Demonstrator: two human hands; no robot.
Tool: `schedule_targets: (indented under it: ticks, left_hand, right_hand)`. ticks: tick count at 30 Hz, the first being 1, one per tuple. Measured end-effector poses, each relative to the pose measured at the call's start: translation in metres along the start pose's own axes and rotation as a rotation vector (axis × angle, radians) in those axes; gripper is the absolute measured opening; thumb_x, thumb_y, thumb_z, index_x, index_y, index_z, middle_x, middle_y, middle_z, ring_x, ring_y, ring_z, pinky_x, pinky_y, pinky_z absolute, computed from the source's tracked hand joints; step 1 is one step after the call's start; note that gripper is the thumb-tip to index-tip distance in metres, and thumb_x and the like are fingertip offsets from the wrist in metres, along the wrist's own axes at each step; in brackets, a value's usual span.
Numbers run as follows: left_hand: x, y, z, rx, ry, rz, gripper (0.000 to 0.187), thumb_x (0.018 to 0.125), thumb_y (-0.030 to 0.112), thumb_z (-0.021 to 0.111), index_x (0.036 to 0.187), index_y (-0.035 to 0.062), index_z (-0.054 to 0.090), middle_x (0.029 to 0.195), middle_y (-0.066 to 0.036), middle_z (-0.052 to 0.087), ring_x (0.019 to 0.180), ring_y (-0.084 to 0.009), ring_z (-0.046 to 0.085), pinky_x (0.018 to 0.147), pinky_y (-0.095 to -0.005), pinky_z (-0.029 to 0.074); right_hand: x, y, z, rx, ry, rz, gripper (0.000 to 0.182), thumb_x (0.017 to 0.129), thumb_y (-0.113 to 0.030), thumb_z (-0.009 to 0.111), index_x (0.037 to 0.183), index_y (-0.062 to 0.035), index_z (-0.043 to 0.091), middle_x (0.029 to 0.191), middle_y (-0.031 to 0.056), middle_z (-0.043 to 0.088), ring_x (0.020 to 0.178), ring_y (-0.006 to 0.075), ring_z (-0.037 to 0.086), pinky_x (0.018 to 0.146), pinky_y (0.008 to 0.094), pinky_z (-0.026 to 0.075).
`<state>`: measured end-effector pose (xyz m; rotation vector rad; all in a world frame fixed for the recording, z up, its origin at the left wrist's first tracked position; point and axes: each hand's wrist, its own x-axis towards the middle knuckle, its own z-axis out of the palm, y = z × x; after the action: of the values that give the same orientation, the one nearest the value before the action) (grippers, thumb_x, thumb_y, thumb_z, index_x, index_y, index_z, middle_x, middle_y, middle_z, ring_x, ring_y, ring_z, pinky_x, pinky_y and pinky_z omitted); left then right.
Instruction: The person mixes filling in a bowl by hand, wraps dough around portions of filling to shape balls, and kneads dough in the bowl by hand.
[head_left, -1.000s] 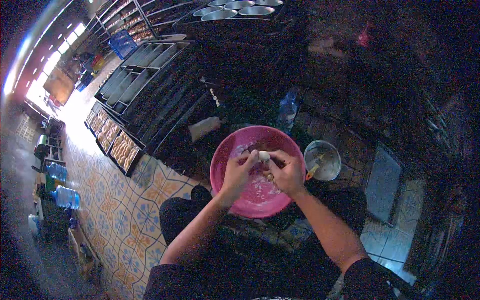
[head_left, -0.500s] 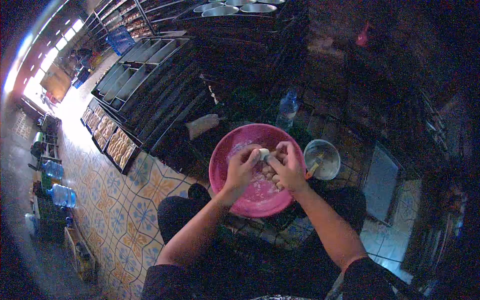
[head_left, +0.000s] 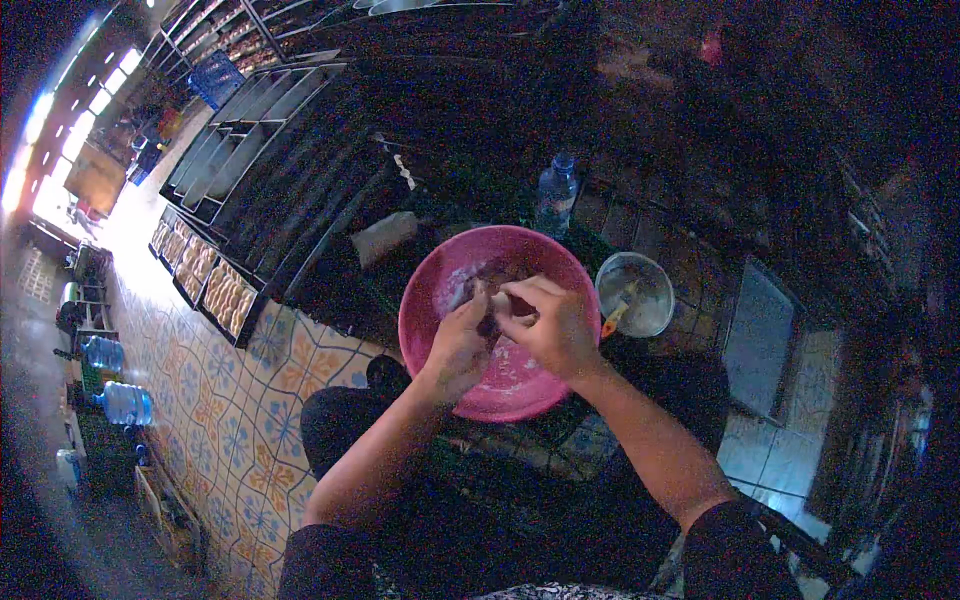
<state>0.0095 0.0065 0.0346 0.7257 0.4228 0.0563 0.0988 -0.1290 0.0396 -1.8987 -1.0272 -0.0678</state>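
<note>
Over a pink plastic basin [head_left: 415, 360], both hands are close together with fingers curled. My left hand [head_left: 458, 340] is closed, thumb up, around a small piece of dough [head_left: 503, 302] that is mostly hidden by the fingers. From the other side, my right hand [head_left: 552, 325] pinches at the same piece with thumb and fingertips. White flour dusts the inside of the basin; the hands cover much of its middle.
Right of the basin stands a metal bowl [head_left: 650, 300] holding an orange-handled tool [head_left: 613, 318]. A plastic bottle [head_left: 557, 195] stands behind. To the left are a tray of shaped dough [head_left: 228, 298] and stacked dark trays [head_left: 290, 110]. A flat panel [head_left: 762, 340] lies right.
The view has shifted slightly, so the basin sits a little higher and further left. The pale dough, plain between the fingertips before, is now mostly covered. My right fingers have curled in.
</note>
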Motion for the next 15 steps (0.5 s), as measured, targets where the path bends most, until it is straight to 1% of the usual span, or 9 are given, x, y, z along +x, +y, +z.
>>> schedule_targets:
  ticks: [1, 3, 6, 7, 9, 10, 12, 13, 15]
  left_hand:
    - [0.001, -0.002, -0.001, 0.003, 0.000, -0.005, 0.033, 0.103, 0.025, 0.057, 0.118, -0.0040, 0.063, 0.114, -0.009, 0.068, 0.103, -0.0178, 0.064, 0.095, -0.0307, 0.050]
    - [0.004, -0.007, -0.006, 0.095, 0.003, -0.014, 0.040, 0.106, 0.030, 0.047, 0.135, 0.0029, 0.054, 0.118, -0.005, 0.065, 0.100, -0.0157, 0.063, 0.087, -0.0306, 0.051]
    - [0.008, -0.006, -0.006, 0.320, 0.099, 0.008, 0.042, 0.104, 0.030, 0.053, 0.136, 0.0021, 0.054, 0.118, -0.006, 0.065, 0.102, -0.0147, 0.063, 0.089, -0.0299, 0.051]
    - [0.006, -0.002, -0.002, 0.320, 0.101, 0.010, 0.042, 0.104, 0.030, 0.053, 0.136, 0.0021, 0.054, 0.118, -0.006, 0.065, 0.102, -0.0147, 0.063, 0.089, -0.0299, 0.051]
    - [0.003, 0.004, 0.009, 0.765, 0.182, 0.194, 0.032, 0.103, 0.021, 0.057, 0.125, -0.0029, 0.059, 0.116, -0.009, 0.067, 0.107, -0.0166, 0.064, 0.090, -0.0325, 0.055]
    - [0.005, 0.003, 0.008, 0.765, 0.186, 0.198, 0.032, 0.103, 0.021, 0.057, 0.125, -0.0029, 0.059, 0.116, -0.009, 0.067, 0.107, -0.0166, 0.064, 0.090, -0.0325, 0.055]
    - [0.006, 0.000, 0.005, 0.462, 0.264, 0.215, 0.031, 0.103, 0.017, 0.057, 0.124, -0.0051, 0.059, 0.119, -0.010, 0.065, 0.106, -0.0177, 0.064, 0.094, -0.0345, 0.054]
    - [0.005, 0.001, 0.003, 0.458, 0.268, 0.216, 0.031, 0.103, 0.017, 0.057, 0.124, -0.0051, 0.059, 0.119, -0.010, 0.065, 0.106, -0.0177, 0.064, 0.094, -0.0345, 0.054]
    - [0.003, 0.008, 0.000, 0.405, 0.086, 0.035, 0.033, 0.103, 0.020, 0.057, 0.124, -0.0046, 0.060, 0.121, -0.010, 0.064, 0.106, -0.0183, 0.064, 0.094, -0.0332, 0.055]
  right_hand:
    - [-0.002, 0.000, 0.002, 0.002, 0.003, 0.005, 0.034, 0.080, -0.015, 0.079, 0.109, 0.0001, 0.069, 0.098, 0.0150, 0.070, 0.091, 0.0290, 0.071, 0.075, 0.0373, 0.056]
    - [-0.006, 0.000, 0.005, -0.018, 0.014, 0.006, 0.034, 0.076, -0.013, 0.079, 0.106, 0.0003, 0.069, 0.095, 0.0150, 0.068, 0.088, 0.0317, 0.069, 0.077, 0.0406, 0.055]
    - [0.001, 0.006, 0.004, -0.107, 0.060, -0.034, 0.033, 0.073, -0.010, 0.078, 0.103, 0.0008, 0.068, 0.092, 0.0149, 0.066, 0.083, 0.0323, 0.068, 0.074, 0.0411, 0.055]
    - [0.002, 0.007, 0.003, -0.105, 0.059, -0.036, 0.033, 0.073, -0.010, 0.078, 0.103, 0.0008, 0.068, 0.092, 0.0149, 0.066, 0.083, 0.0323, 0.068, 0.074, 0.0411, 0.055]
    - [0.004, 0.008, -0.001, -0.102, 0.021, 0.017, 0.031, 0.073, -0.007, 0.077, 0.101, 0.0007, 0.067, 0.090, 0.0152, 0.065, 0.080, 0.0322, 0.067, 0.073, 0.0404, 0.053]
    - [0.005, 0.008, -0.004, -0.099, 0.020, 0.013, 0.031, 0.073, -0.007, 0.077, 0.101, 0.0007, 0.067, 0.090, 0.0152, 0.065, 0.080, 0.0322, 0.067, 0.073, 0.0404, 0.053]
    - [0.004, 0.006, -0.009, -0.036, -0.073, 0.061, 0.029, 0.073, -0.006, 0.075, 0.101, -0.0006, 0.068, 0.089, 0.0149, 0.065, 0.081, 0.0313, 0.066, 0.072, 0.0390, 0.052]
    - [0.003, 0.007, -0.008, -0.035, -0.079, 0.058, 0.029, 0.073, -0.006, 0.075, 0.101, -0.0006, 0.068, 0.089, 0.0149, 0.065, 0.081, 0.0313, 0.066, 0.072, 0.0390, 0.052]
    - [0.003, 0.007, -0.006, 0.047, -0.017, 0.028, 0.028, 0.072, -0.006, 0.076, 0.099, -0.0012, 0.067, 0.087, 0.0138, 0.064, 0.082, 0.0302, 0.066, 0.072, 0.0382, 0.052]
